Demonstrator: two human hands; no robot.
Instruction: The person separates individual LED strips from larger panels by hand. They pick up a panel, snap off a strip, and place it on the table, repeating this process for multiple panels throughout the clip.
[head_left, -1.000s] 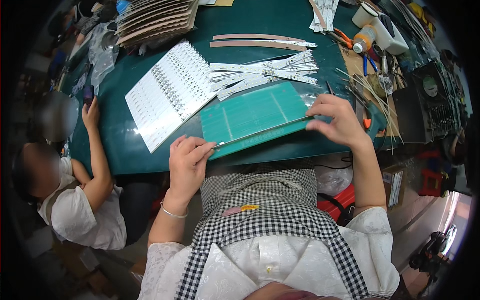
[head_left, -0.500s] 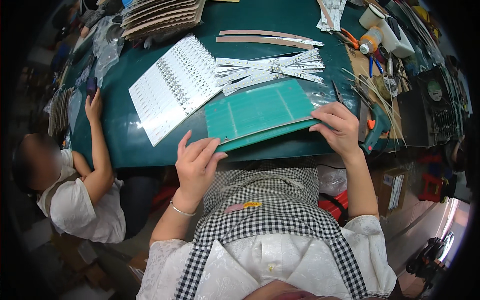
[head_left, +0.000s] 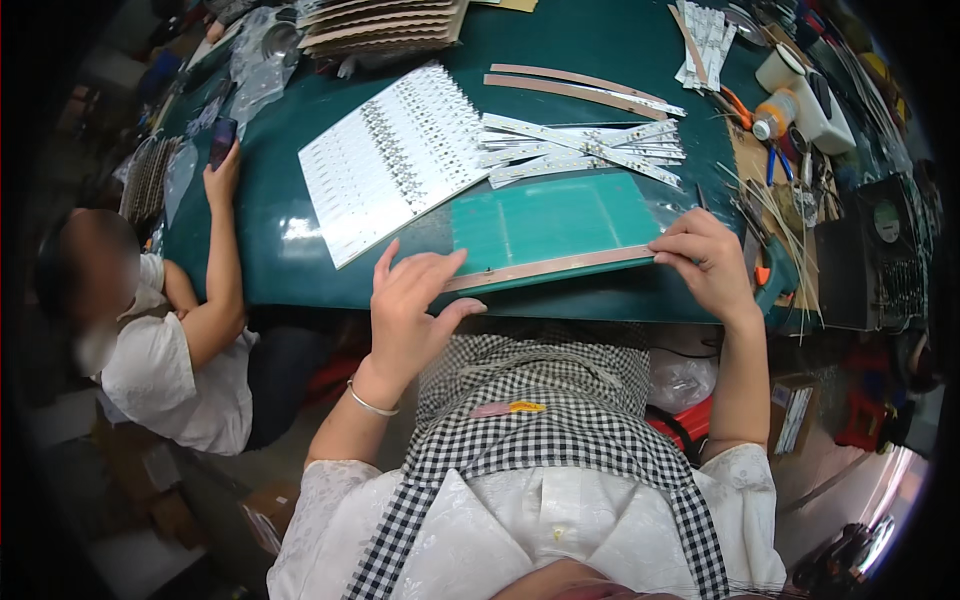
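Checked apron (head_left: 560, 440) over white shirt (head_left: 590, 515)

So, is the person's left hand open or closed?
Open. The left hand has its thumb spread apart from its fingers, near the left end of the pinkish strip.

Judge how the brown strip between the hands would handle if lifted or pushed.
The brown strip probably weighs little, being narrow and thin. Lifted by one end, it may flex, given its length against that width. Its flat face suggests sliding rather than rolling.
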